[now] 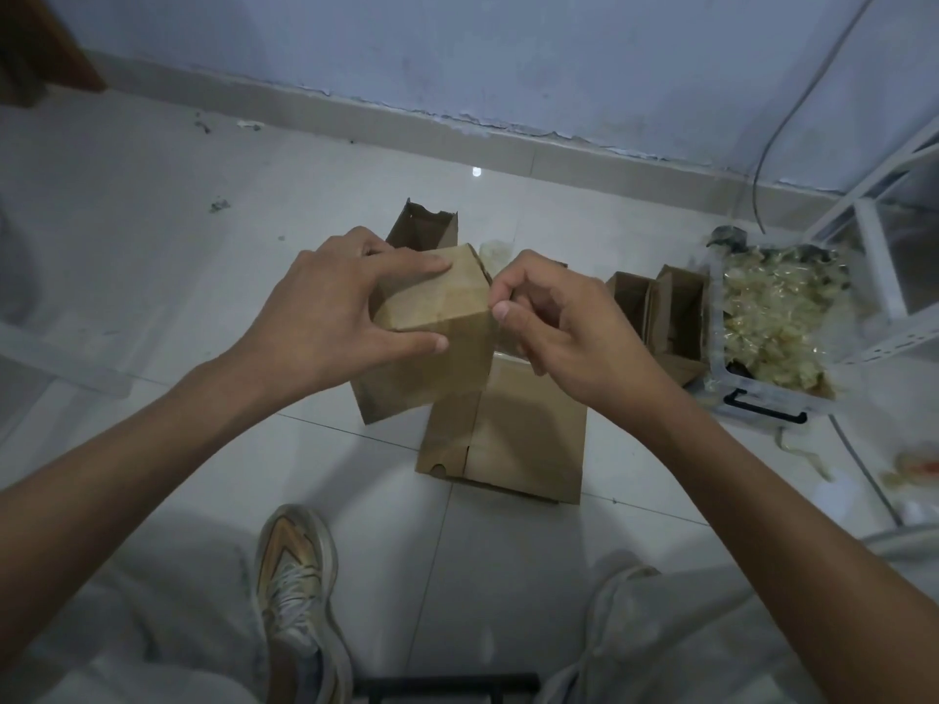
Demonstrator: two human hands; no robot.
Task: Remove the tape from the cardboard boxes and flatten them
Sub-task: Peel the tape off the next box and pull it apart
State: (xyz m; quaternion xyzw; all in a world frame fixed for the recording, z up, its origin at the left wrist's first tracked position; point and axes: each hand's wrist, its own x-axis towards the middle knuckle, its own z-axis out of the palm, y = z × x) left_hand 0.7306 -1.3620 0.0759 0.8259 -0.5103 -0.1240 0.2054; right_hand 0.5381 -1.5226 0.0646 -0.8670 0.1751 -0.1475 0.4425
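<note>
Pale tiled floor by a blue wall: flattened brown cardboard sheets lie beneath the hands, open boxes stand unflattened to the right, and a clear plastic bin holds crumpled tape. Small sealed brown cardboard box, held above the floor: left hand grips it, right hand pinches at its corner edge. Judged partly done; several boxes remain.

Matt brown cardboard box feels smooth under my fingers; glossy pale floor tiles; clear plastic bin holds crinkled shiny tape
</note>
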